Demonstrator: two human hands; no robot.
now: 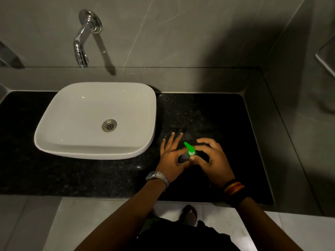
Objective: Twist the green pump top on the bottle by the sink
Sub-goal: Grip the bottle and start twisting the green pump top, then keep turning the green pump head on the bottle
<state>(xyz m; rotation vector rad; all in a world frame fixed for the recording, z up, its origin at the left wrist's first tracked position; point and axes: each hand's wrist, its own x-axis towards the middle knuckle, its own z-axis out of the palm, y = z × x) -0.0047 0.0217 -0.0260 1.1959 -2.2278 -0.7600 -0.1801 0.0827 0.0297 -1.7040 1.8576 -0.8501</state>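
Observation:
A small dark bottle (183, 157) stands on the black counter (90, 174), just right of the white sink (54, 134). Its green pump top (189, 149) points up and to the left, toward the sink. My left hand (171, 156) rests against the bottle's left side with thumb and palm on it, the other fingers spread straight out. My right hand (211, 156) curls around the pump's collar from the right, thumb and fingers pinching it. Most of the bottle's body is hidden between the hands.
A chrome tap (81, 44) juts from the grey wall above the sink. A grey ledge runs along the back and right of the counter. A metal fixture (326, 58) sits at the far right. My sandalled foot (189, 213) shows on the tiled floor below.

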